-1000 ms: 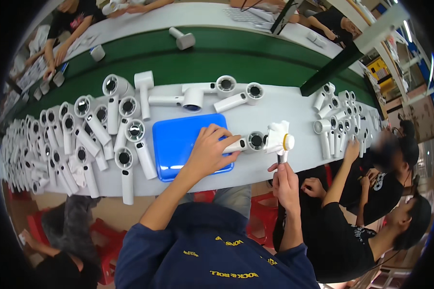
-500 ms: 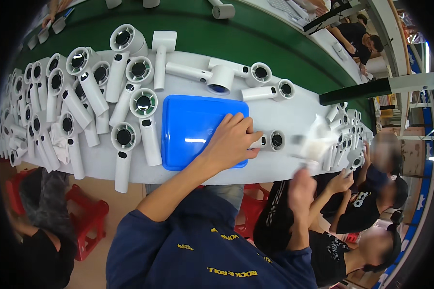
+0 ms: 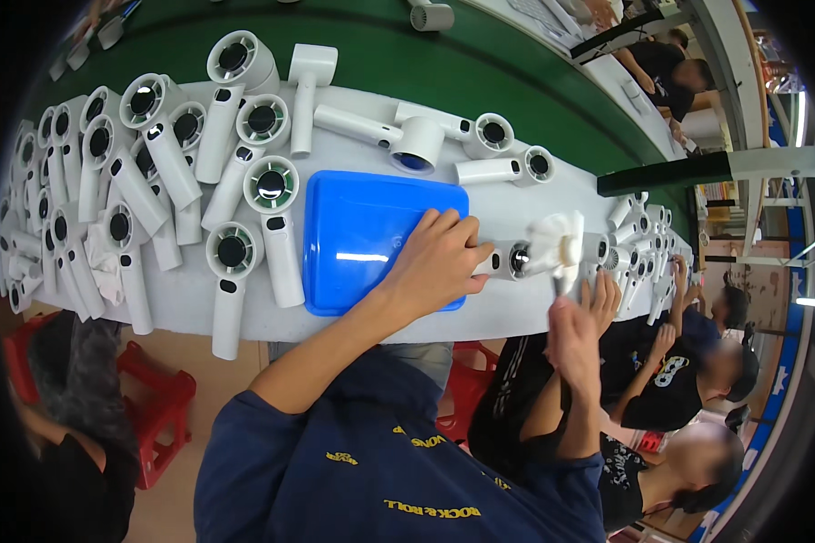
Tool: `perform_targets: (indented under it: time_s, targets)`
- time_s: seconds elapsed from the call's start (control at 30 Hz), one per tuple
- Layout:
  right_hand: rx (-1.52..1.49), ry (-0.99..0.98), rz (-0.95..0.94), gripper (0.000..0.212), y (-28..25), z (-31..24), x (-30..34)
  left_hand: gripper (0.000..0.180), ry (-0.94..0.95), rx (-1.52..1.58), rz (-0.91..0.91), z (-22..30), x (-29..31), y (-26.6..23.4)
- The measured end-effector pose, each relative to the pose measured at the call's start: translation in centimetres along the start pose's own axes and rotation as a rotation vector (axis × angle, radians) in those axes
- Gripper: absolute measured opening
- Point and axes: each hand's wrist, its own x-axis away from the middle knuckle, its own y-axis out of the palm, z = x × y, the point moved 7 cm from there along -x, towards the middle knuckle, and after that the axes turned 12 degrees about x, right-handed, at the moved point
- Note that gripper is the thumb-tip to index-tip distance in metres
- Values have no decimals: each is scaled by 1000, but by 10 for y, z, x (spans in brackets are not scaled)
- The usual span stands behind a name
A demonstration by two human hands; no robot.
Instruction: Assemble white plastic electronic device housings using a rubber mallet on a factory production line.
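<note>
My left hand (image 3: 439, 258) rests on the right part of a shallow blue plastic tray (image 3: 340, 288). Its fingers are closed around the handle of a white hair dryer (image 3: 495, 262), whose round end with a dark, shiny centre points right. In my right hand (image 3: 573, 335) is a dark-handled brush (image 3: 557, 240) with a bushy white head, smeared by motion. That head is right beside the dryer's round end; whether they touch I cannot tell.
Many white hair dryers (image 3: 231, 253) crowd the left of the white table, with more behind the tray and at far right. A co-worker's hand (image 3: 604, 303) rests near my right hand. Beyond runs a green belt (image 3: 371, 54); red stools (image 3: 158, 398) stand below.
My right hand has brought the brush left, up to the dryer's round end. The left hand keeps its hold. A co-worker's hand now shows on the table just beyond my right hand.
</note>
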Motion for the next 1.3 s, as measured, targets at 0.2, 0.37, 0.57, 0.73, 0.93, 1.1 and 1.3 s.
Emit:
perform_targets:
  time_s: [0.2,0.37,0.57,0.73,0.93,1.1,1.3]
  targets:
    - [481,-407,533,45,-1,0,8,35,18,4,4,3,0,0]
    - [-549,124,-187,44,0,18,-15,34,17,-14,9,1,3,0]
    - [-284,-62,-52,55,42,27,-12,35,17,-3,-4,4,-2,1]
    - [-850,206,-182,45,3,32,-2,34,3,10,18,1,0,0]
    - [-437,-9,-108,48,60,35,1,34,3,-21,10,3,-1,-1]
    - [-1081,141,68,43,-1,38,18,34,11,10,14,3,-1,1]
    - [-513,24,-48,45,58,36,17,35,15,-8,11,2,2,2]
